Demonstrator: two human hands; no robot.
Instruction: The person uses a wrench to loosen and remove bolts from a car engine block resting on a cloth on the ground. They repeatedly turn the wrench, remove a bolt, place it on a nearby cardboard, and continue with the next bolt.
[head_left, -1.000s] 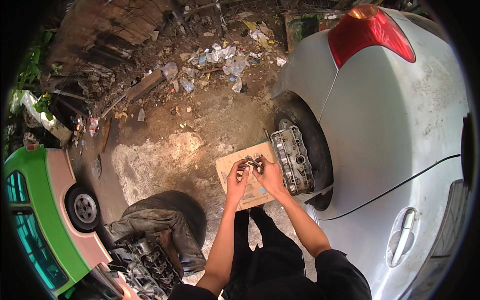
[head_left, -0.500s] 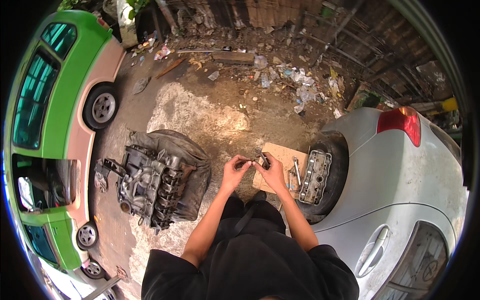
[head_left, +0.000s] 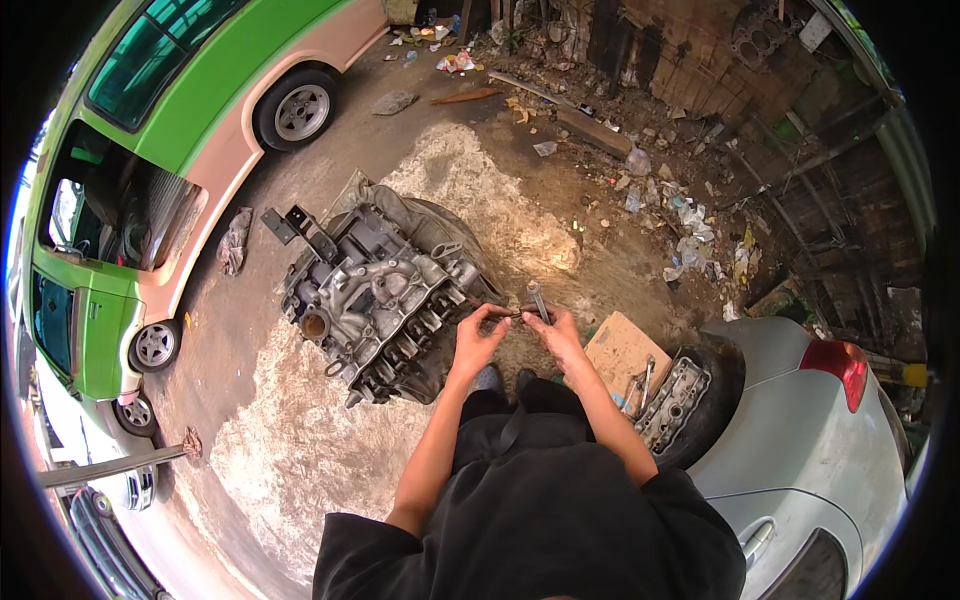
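Observation:
My left hand (head_left: 479,338) is closed in a pinch, its fingertips almost meeting those of my right hand (head_left: 560,340). Something small and dark shows between the two sets of fingertips, too small to name. A slim grey metal hand tool (head_left: 537,297) sticks up from my right hand, held against the palm by its fingers; its exact kind does not show. Just left of my hands stands a greasy engine (head_left: 375,285) with its valve gear exposed along the near side. It rests on a dark cover (head_left: 440,222) draped over something round.
To the right, a wooden board (head_left: 622,350) carries metal tools, beside a valve cover (head_left: 675,402) on a tyre (head_left: 722,395). A silver car (head_left: 780,440) stands at the right, a green and pink van (head_left: 215,110) at the left. Litter (head_left: 690,225) lies along the far wall.
The view has turned left, so the engine now sits closer to my hands and the board lies farther right. My hands stay together, and the tool in my right hand now points more upright.

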